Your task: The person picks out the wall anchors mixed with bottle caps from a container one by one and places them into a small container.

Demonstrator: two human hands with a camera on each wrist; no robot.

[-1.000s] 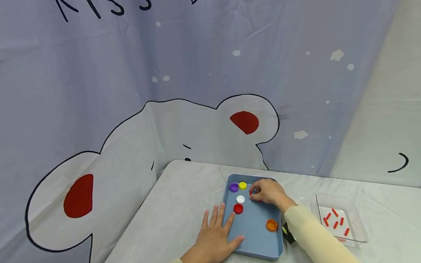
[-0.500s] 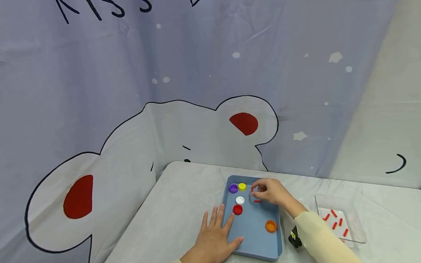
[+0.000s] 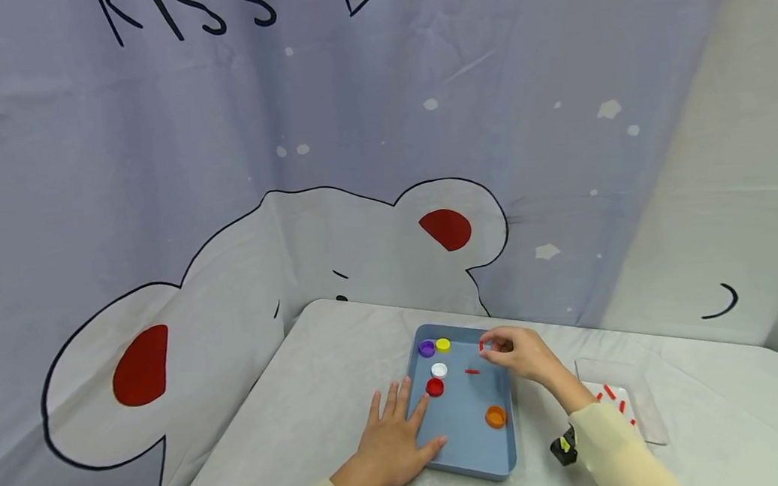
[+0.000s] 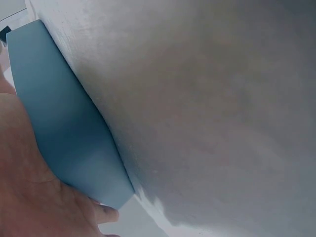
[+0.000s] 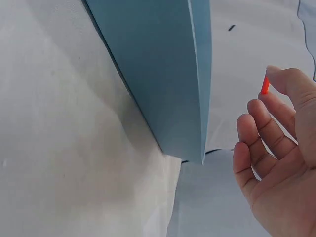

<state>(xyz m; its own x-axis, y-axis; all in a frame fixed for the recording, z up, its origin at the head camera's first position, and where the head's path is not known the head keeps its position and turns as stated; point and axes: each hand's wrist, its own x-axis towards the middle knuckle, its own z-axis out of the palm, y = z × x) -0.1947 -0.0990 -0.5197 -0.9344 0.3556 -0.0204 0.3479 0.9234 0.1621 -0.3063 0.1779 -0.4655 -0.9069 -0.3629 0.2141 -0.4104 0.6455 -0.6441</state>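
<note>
A blue-grey tray (image 3: 467,448) lies on the white cloth. My right hand (image 3: 525,354) is over its far right part, pinching a small red stick (image 5: 265,85) between thumb and index finger. The stick stands about upright, and the other fingers curl loosely. Below and left of it, another red stick (image 3: 472,372) lies flat in the tray. My left hand (image 3: 392,442) rests on the tray's left edge with its fingers spread. Inside the tray are a purple cap (image 3: 426,349), a yellow cap (image 3: 443,345), a white cap (image 3: 439,370), a red cap (image 3: 435,387) and an orange cap (image 3: 496,417).
To the right stands a clear plastic box (image 3: 653,413) holding several red sticks, partly hidden by my right sleeve (image 3: 623,449). A black object with a yellow-green mark (image 3: 564,447) sits between tray and sleeve. A printed curtain (image 3: 353,110) hangs behind the table.
My right hand has moved right and slightly farther back with the pinched red stick, uncovering the stick lying in the tray. The left hand has stayed put.
</note>
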